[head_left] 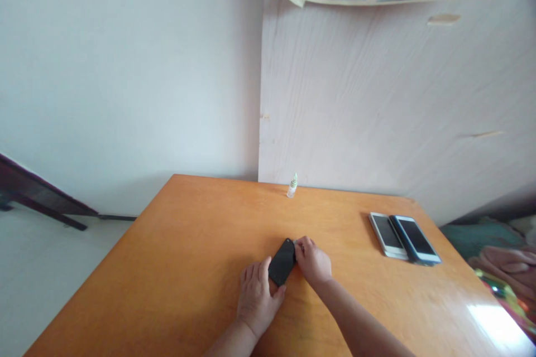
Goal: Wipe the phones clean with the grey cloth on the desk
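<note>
A black smartphone (282, 262) is tilted diagonally over the wooden table, its dark face towards me. My left hand (258, 293) grips its lower left side, with the thumb at the bottom end and the fingers along the left edge. At the upper right edge of the phone is my right hand (313, 262), its fingers closed in a pinch. A small pale bit shows by those fingertips, too small to name. The fingers hide part of that edge.
A small clear dropper bottle (292, 186) with a pale green cap stands near the table's back edge. To the right lie a white phone (387, 234) and a blue-cased phone (415, 237), side by side. The wooden table (188, 245) meets the wall (201, 95) behind.
</note>
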Motion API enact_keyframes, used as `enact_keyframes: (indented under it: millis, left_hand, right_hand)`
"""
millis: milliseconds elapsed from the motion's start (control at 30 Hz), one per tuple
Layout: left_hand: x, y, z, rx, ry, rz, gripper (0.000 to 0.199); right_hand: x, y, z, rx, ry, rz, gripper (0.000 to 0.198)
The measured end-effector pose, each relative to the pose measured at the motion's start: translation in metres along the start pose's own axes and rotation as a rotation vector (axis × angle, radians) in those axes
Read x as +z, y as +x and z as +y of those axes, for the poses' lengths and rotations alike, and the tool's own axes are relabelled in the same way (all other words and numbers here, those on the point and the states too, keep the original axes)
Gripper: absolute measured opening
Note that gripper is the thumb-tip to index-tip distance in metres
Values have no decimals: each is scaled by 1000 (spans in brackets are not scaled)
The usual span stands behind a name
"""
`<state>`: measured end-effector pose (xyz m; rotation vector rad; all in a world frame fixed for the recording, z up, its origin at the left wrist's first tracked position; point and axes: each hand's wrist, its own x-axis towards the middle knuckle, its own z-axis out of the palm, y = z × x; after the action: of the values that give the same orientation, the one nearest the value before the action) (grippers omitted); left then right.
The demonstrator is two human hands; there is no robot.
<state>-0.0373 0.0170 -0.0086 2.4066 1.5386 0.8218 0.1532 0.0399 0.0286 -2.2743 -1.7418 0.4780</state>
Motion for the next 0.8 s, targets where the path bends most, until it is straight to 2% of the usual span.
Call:
enact_keyframes:
  millis: [100,233,267,433,500,633,700,800]
  left_hand:
    - [0,0,0,-3,0,-21,64]
    - [0,-1,0,11,-16,-24,60]
    - [0,0,0,16,-13,-15,60]
    - [-3,1,2,-1,8,-20,64]
    - [-3,1,2,8,8,-30,63]
    - [-3,1,0,45,4,-35,57]
    - [-2,1,0,31,0,-35,59]
    - [-2,0,1,-3,-10,-45,63]
  right_hand:
    - [6,-10,2,-24,23,-12,21]
    - [18,-38,-4,-261,139,-105,16]
    - [17,-39,-3,-258,152,-109,16]
    - [2,-19,3,-2,99,-29,19]
    - [4,-22,-5,-31,99,-55,16]
    - [13,-36,-20,-196,115,-173,6]
    - [10,-30,-17,-153,109,-163,7]
    - [1,-12,-7,-7,80,-77,17]
